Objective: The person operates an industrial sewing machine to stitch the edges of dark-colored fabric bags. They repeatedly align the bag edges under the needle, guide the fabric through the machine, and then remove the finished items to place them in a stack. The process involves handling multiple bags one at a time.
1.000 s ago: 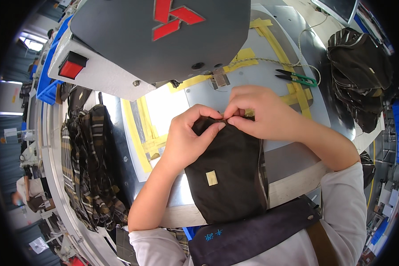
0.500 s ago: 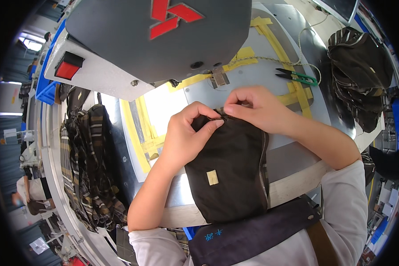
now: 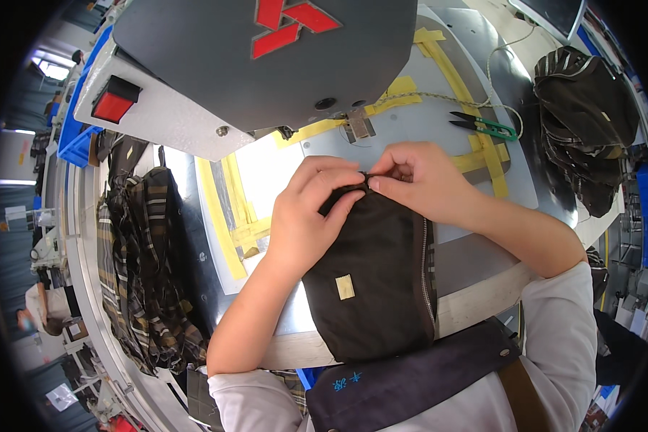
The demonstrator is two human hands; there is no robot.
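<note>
A dark brown fabric piece [image 3: 371, 288] hangs over the near edge of the work table, with a metal zipper [image 3: 426, 266] down its right side and a small cream patch [image 3: 345, 287] on its front. Its far end is pinched between both hands. My left hand [image 3: 313, 201] grips the top edge with thumb and fingers. Close beside it, my right hand [image 3: 421, 180] pinches the same edge, thumb against curled fingers. Just beyond the hands is the needle area [image 3: 358, 126] of a sewing machine [image 3: 266, 65]; the fabric lies short of it.
Green-handled thread snips [image 3: 486, 125] lie to the right of the needle, near a pale cord [image 3: 487, 79]. Plaid and dark fabric [image 3: 140, 266] is heaped at left; more dark zippered pieces [image 3: 583, 122] are piled at right. Yellow tape [image 3: 234, 216] marks the table plate.
My left fingers have shifted forward and closed more over the fabric's top edge. My right hand has moved slightly right, still pinching. The head view has tilted a little.
</note>
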